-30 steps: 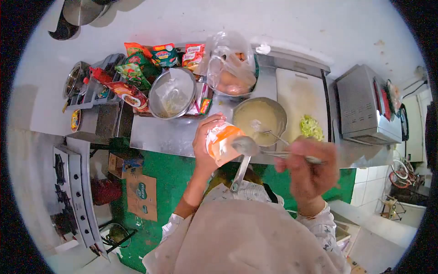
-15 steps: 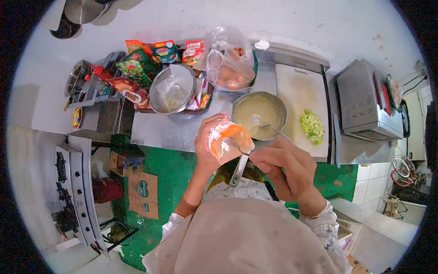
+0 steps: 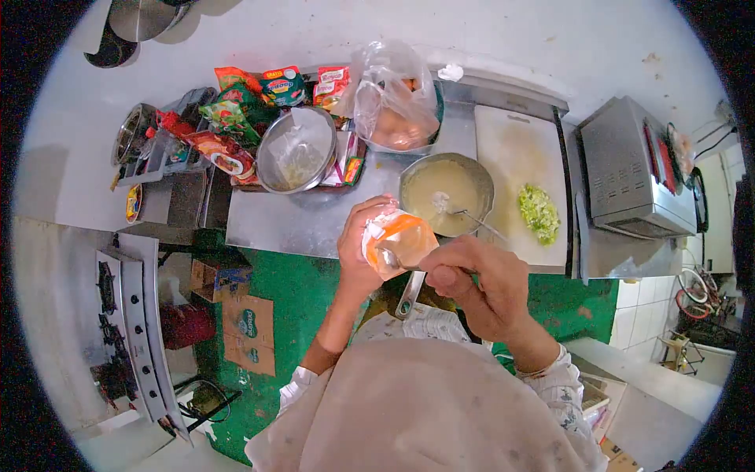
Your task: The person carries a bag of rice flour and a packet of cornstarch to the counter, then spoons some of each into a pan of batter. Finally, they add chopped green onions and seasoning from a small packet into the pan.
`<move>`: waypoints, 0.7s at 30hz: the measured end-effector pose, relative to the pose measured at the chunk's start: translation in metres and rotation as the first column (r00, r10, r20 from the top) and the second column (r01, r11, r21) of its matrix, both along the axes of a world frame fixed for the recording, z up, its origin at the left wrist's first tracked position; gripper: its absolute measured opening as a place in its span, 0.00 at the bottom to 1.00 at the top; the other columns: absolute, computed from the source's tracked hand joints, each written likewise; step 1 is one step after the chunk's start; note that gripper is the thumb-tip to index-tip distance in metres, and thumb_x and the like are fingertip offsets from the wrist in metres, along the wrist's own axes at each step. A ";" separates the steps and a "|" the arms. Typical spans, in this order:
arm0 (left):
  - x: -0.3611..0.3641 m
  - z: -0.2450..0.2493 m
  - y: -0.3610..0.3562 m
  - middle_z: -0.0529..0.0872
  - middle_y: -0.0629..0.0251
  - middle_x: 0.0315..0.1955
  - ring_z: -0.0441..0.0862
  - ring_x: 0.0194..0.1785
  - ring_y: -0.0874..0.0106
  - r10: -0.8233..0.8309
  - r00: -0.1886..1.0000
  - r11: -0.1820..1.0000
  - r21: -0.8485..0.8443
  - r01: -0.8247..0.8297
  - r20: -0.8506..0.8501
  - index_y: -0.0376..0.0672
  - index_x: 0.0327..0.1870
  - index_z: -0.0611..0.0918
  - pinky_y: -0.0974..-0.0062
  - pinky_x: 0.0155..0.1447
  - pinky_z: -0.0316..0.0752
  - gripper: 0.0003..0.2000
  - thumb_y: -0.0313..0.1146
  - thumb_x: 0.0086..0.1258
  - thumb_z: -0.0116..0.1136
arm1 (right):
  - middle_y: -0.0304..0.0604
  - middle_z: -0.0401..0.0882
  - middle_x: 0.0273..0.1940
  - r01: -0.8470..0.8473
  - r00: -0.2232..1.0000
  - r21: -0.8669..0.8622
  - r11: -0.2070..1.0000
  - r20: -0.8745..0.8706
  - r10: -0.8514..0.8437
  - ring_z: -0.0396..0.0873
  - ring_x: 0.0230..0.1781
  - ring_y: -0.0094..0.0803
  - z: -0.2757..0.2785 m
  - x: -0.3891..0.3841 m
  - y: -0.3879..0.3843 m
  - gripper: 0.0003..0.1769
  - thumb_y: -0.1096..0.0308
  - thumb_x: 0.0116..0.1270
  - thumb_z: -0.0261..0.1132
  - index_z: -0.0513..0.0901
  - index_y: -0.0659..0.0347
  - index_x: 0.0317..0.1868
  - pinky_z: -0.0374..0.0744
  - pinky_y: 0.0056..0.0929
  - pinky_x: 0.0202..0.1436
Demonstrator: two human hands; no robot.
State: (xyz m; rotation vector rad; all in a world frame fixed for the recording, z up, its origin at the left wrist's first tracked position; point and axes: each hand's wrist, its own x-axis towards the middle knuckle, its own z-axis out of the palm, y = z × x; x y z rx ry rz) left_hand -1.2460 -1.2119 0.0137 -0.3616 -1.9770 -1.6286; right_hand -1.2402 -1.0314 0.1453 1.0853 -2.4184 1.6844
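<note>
My left hand [image 3: 359,240] is wrapped round an open orange-and-white packet [image 3: 409,236], its mouth tilted towards me. White residue coats the packet's rim. Pinched in my right hand [image 3: 484,283] is a spoon [image 3: 391,256] whose bowl reaches inside the packet. Just beyond, a pan [image 3: 486,179] holds pale yellow batter [image 3: 440,179] with a small white clump on its surface. Another utensil's metal handle [image 3: 487,226] leans over the pan's right rim. The pan's long handle [image 3: 410,295] points towards me, below the packet.
A white cutting board [image 3: 515,145] with chopped green vegetable [image 3: 538,214] lies right of the pan. Behind stand a plastic bag of eggs [image 3: 397,118], a metal bowl [image 3: 271,161] and several food packets [image 3: 283,85]. A microwave oven [image 3: 625,173] is far right; a stove [image 3: 138,330] is left.
The spoon in my right hand has gone deeper into the packet, and that hand has shifted slightly left. The packet stays in my left hand; the white clump in the batter looks smaller.
</note>
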 end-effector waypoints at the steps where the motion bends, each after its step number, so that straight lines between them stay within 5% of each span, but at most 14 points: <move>1: 0.000 0.000 0.000 0.79 0.54 0.48 0.76 0.56 0.59 -0.001 1.000 1.000 0.001 0.001 0.000 0.40 0.48 0.75 0.65 0.58 0.72 0.33 0.29 0.35 0.78 | 0.46 0.78 0.32 0.006 0.996 0.025 1.000 0.088 -0.008 0.79 0.28 0.40 0.001 0.001 0.001 0.07 0.70 0.65 0.59 0.78 0.61 0.43 0.76 0.32 0.30; 7: 0.003 -0.002 0.002 0.79 0.54 0.48 0.76 0.56 0.60 0.016 1.000 0.999 -0.028 -0.016 0.010 0.40 0.49 0.75 0.66 0.58 0.72 0.33 0.28 0.36 0.78 | 0.42 0.80 0.27 0.222 0.878 -0.195 0.955 0.466 -0.109 0.76 0.22 0.22 -0.010 0.008 -0.002 0.08 0.68 0.71 0.54 0.77 0.62 0.42 0.74 0.22 0.26; 13: 0.007 -0.005 0.006 0.79 0.54 0.48 0.77 0.55 0.60 0.023 0.994 1.000 0.012 -0.025 0.107 0.40 0.49 0.75 0.67 0.58 0.73 0.32 0.26 0.38 0.77 | 0.43 0.78 0.25 0.364 0.836 -0.416 0.833 0.541 -0.095 0.73 0.17 0.23 -0.024 0.001 0.000 0.10 0.68 0.71 0.53 0.75 0.67 0.40 0.72 0.21 0.19; 21: 0.004 -0.023 0.013 0.80 0.58 0.48 0.78 0.52 0.69 0.015 0.971 0.995 0.096 -0.039 0.238 0.39 0.50 0.75 0.71 0.55 0.74 0.28 0.20 0.44 0.72 | 0.44 0.78 0.25 0.439 0.777 -0.459 0.772 0.625 -0.070 0.73 0.18 0.24 -0.045 -0.010 0.005 0.10 0.65 0.71 0.54 0.75 0.65 0.41 0.72 0.21 0.20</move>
